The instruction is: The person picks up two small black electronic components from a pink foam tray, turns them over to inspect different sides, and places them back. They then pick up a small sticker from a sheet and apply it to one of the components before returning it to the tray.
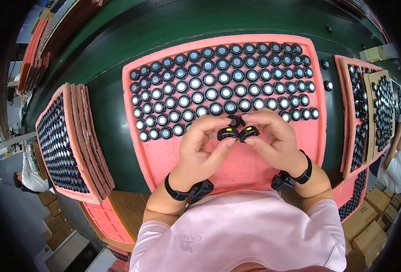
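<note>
Close together over the front of a pink foam tray (187, 163), my two hands each grip small black round parts. In the fingers of my left hand (202, 147) is a black round part with a yellow mark (228, 133). Pinched by my right hand (273, 140) is a similar black part with a yellow mark (249, 132). Between the fingertips shows another bit of black (235, 120), and which hand bears it I cannot tell. Rows of black round parts with pale silver discs (211, 94) fill the tray's far section. My fingers hide a few of them.
A stack of pink foam trays (80, 136) full of similar parts stands at the left. More filled trays (352, 113) and a cardboard tray (376, 109) are at the right. Loose parts (328, 85) lie on the dark green bench (173, 27). Other people (33, 177) sit farther off.
</note>
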Demonstrator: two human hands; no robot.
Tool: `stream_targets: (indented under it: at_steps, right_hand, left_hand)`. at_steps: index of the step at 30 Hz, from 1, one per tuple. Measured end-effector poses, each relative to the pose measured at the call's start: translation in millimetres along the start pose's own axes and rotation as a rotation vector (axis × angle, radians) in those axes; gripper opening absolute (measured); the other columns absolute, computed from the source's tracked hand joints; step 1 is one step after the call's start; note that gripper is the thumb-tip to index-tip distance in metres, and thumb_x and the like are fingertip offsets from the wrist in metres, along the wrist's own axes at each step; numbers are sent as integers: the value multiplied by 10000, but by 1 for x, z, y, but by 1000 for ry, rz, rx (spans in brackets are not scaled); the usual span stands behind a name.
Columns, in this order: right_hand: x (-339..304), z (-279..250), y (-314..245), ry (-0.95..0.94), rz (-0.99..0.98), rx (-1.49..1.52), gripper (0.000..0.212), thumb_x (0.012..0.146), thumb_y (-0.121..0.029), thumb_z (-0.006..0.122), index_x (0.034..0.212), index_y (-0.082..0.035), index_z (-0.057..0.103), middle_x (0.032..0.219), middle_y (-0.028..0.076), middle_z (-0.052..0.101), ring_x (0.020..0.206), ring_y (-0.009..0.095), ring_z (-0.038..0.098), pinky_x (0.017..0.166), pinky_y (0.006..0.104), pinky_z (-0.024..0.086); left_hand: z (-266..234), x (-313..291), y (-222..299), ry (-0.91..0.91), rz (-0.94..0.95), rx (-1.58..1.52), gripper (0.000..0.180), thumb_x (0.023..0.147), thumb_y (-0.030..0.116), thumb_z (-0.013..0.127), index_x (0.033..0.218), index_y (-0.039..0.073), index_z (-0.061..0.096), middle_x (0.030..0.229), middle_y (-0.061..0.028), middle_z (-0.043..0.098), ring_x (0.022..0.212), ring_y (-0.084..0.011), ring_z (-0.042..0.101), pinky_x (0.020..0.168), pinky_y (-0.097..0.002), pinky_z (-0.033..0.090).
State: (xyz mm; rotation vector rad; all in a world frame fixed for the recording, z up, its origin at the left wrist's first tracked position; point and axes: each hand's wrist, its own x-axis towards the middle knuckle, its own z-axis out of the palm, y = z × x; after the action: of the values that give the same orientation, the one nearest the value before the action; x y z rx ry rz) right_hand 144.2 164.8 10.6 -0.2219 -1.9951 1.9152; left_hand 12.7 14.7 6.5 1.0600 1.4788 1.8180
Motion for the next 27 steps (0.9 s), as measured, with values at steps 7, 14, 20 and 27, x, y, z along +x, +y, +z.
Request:
stream_targets:
  at_steps: [7,14,20,27]
  right_hand:
    - [-3,-3,10,-8,-71,-20,259,849,33,657,1085,-8,558,1022,101,557,887,173,530,784,286,445]
    - [-2,-3,12,-19,-102,10,248,850,44,649,1075,-11,561,1011,97,559,895,176,530,779,285,445]
    - [-1,3,15,89,-72,71,249,820,1,693,1056,-41,625,938,45,601,788,125,554,696,252,450]
    - [3,-28,-15,146,-114,-293,262,814,50,629,1073,15,636,981,103,618,875,197,590,788,300,472]
  left_hand:
    - [0,2,-6,20,105,53,267,828,-51,673,1078,4,594,1064,-106,583,903,-165,566,768,-259,465]
    - [2,2,-4,12,75,40,250,833,-53,665,1066,1,594,997,-95,573,870,-158,554,753,-251,455]
    - [0,0,-5,19,-2,48,260,839,-65,653,1082,-4,584,987,-80,559,873,-134,549,758,-241,444]
    - [4,1,-6,75,-122,-20,284,857,-74,627,1126,-15,559,1041,-83,566,907,-132,571,797,-238,449]
